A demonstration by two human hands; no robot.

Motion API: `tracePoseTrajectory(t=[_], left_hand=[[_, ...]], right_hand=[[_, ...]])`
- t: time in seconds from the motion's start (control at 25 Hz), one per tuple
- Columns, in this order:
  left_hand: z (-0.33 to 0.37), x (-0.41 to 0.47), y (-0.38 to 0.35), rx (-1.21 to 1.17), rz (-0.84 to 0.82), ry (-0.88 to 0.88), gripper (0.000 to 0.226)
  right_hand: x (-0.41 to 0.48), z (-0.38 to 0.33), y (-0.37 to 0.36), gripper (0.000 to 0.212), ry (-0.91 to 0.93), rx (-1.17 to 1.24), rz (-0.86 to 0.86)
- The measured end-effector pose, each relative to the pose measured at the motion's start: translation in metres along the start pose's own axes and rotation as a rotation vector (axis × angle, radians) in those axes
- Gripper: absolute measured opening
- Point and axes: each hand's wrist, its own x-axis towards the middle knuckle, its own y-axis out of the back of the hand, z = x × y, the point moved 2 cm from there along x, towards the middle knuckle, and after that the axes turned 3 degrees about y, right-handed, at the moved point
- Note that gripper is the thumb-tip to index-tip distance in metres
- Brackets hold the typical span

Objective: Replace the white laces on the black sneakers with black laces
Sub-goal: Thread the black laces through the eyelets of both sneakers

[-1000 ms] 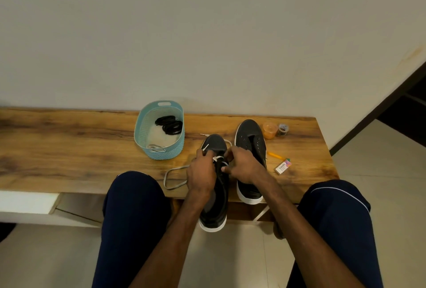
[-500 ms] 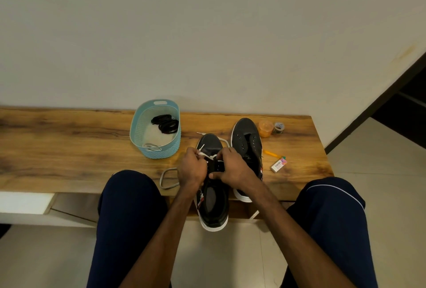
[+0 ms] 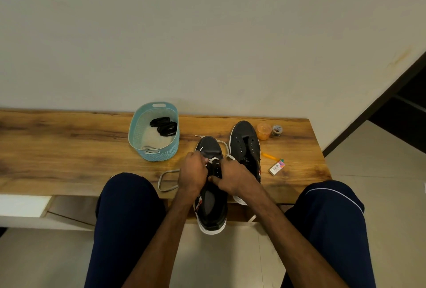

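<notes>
The left hand point(image 3: 193, 173) pinches the white lace point(image 3: 213, 160) at the eyelets with curled fingers, while the right hand point(image 3: 235, 178) grips the near sneaker point(image 3: 213, 207), whose heel juts over the desk point(image 3: 69, 149) edge. The other sneaker point(image 3: 244, 147) stands just beside it; black laces point(image 3: 164, 126) lie coiled in the blue basket point(image 3: 138, 135) farther left.
</notes>
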Motion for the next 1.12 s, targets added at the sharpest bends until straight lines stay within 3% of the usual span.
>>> tracePoseTrajectory(t=[0.12, 0.16, 0.24, 0.32, 0.4, 0.52, 0.64, 0.8, 0.84, 0.92, 1.0, 1.12], left_hand=[[-0.013, 0.001, 0.009, -0.578, 0.104, 0.309, 0.021], [-0.016, -0.001, 0.012, -0.612, 0.133, 0.365, 0.021], [-0.017, -0.002, 0.015, -0.253, 0.158, 0.245, 0.029], [-0.007, -0.006, 0.009, 0.04, 0.131, -0.032, 0.039], [0.002, -0.007, 0.0, 0.176, 0.044, -0.194, 0.031], [0.003, -0.006, -0.002, 0.248, 0.043, -0.175, 0.018], [-0.002, -0.004, 0.005, 0.159, 0.171, -0.121, 0.015], [-0.014, 0.001, 0.028, -0.344, 0.377, 0.138, 0.021], [-0.014, -0.001, 0.032, -0.286, 0.411, 0.127, 0.019], [-0.008, -0.003, 0.03, 0.046, 0.374, -0.038, 0.022], [0.005, -0.005, 0.017, 0.386, 0.167, -0.241, 0.03], [0.012, -0.009, 0.001, 0.528, -0.048, -0.25, 0.035]], right_hand=[[0.003, 0.003, 0.002, 0.036, -0.03, 0.04, -0.037], [0.003, 0.004, 0.003, 0.036, -0.031, 0.05, -0.043], [0.004, 0.005, 0.004, 0.037, -0.029, 0.058, -0.042], [0.004, 0.007, 0.006, 0.041, -0.032, 0.06, -0.039], [0.005, 0.008, 0.007, 0.041, -0.028, 0.07, -0.042], [0.004, 0.009, 0.005, 0.039, -0.035, 0.099, -0.04], [0.005, 0.011, 0.005, 0.034, -0.048, 0.104, -0.04], [0.004, 0.013, 0.006, 0.036, -0.054, 0.14, -0.028], [0.004, 0.013, 0.006, 0.037, -0.052, 0.142, -0.029], [0.004, 0.013, 0.006, 0.04, -0.045, 0.143, -0.027], [0.004, 0.013, 0.007, 0.041, -0.039, 0.149, -0.023], [0.003, 0.014, 0.006, 0.041, -0.04, 0.162, -0.023]])
